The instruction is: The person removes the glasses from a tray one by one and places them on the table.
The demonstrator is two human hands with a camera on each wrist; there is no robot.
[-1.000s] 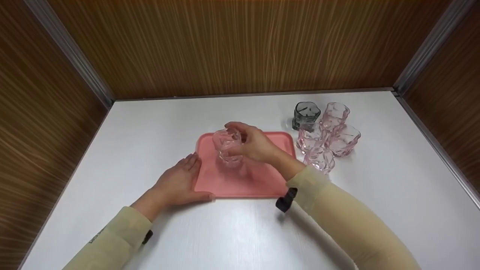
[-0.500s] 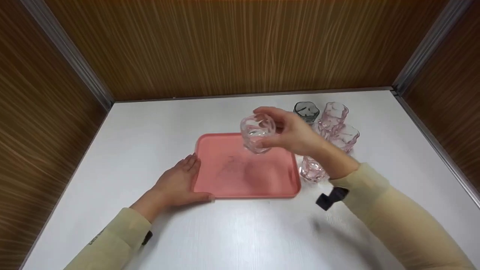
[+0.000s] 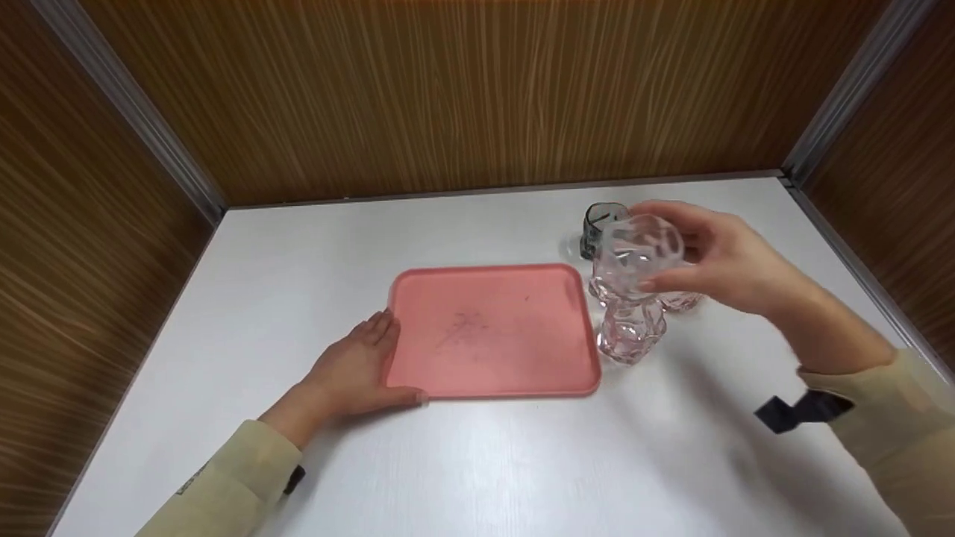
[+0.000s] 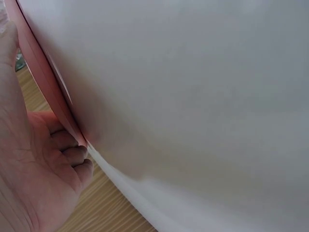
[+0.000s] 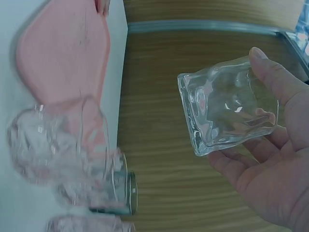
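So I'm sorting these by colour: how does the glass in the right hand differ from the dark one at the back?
The held glass is clear and colourless; the dark glass is smoky grey. The held glass is off the table, gripped by the right hand; the dark glass stands on the table, partly hidden. Both show wavy, dimpled walls.
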